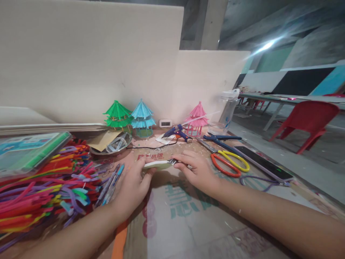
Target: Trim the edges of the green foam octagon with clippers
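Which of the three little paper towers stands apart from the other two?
The pink tower, right of the small timer, behind the glue gun. The green tower and blue tower stand side by side left of the timer.

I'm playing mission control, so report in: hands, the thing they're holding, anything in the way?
Left fingers holding pale flat piece; right fingers on dark bit at its end. Glue gun beyond, scissors to the right, both apart.

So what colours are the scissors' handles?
One red-orange handle, one yellow handle; head view.
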{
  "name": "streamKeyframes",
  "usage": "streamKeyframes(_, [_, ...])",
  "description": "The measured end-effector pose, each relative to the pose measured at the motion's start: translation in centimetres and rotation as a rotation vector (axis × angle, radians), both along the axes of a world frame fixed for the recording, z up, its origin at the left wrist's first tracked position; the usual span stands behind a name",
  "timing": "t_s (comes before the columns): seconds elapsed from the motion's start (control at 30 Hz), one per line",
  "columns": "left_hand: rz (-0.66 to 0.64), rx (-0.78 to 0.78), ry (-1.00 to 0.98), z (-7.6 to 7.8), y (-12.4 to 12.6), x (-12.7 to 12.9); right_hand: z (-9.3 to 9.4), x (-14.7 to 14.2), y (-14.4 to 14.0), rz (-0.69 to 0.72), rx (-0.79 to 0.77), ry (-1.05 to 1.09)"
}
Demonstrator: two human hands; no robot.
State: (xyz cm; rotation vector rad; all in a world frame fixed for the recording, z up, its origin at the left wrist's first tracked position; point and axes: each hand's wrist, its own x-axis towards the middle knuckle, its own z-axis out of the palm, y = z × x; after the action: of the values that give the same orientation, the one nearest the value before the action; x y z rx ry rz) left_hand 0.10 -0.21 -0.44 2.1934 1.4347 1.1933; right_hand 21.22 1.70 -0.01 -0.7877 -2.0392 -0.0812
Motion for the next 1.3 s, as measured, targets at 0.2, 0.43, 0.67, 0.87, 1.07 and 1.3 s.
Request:
streamKeyframes(0.2, [-0.003,0.008,-0.005,0.04,-0.16,-0.03,0.14,0.08,-0.03,-0.012,0.044,-0.037])
streamKeyframes(0.43, [0.017,0.001,0.010,0.02,0.04,-0.12,-0.14,-0.17,0.13,0.022,-0.053,0.099])
streamKeyframes(0.67, [0.009,0.003,0.002,0.03,0.14,-0.26,-0.45,-0.20,0.24,0.032,-0.087,0.131])
streamKeyframes(0.87, [-0.011,0.055,0.005,0.34,0.10,-0.17,-0.23,-0.14,0.06,0.019,-0.047,0.052])
streamKeyframes(1.07, [0.012,-0.040,-0.082,0.35,0.03,0.08,-0.26,-0.16,0.19,0.063,-0.075,0.098])
streamKeyframes(1.3, [0.035,-0.084,-0.051,0.64,-0.33,0.25,-0.51,-0.11,0.34,0.020,-0.138,0.167])
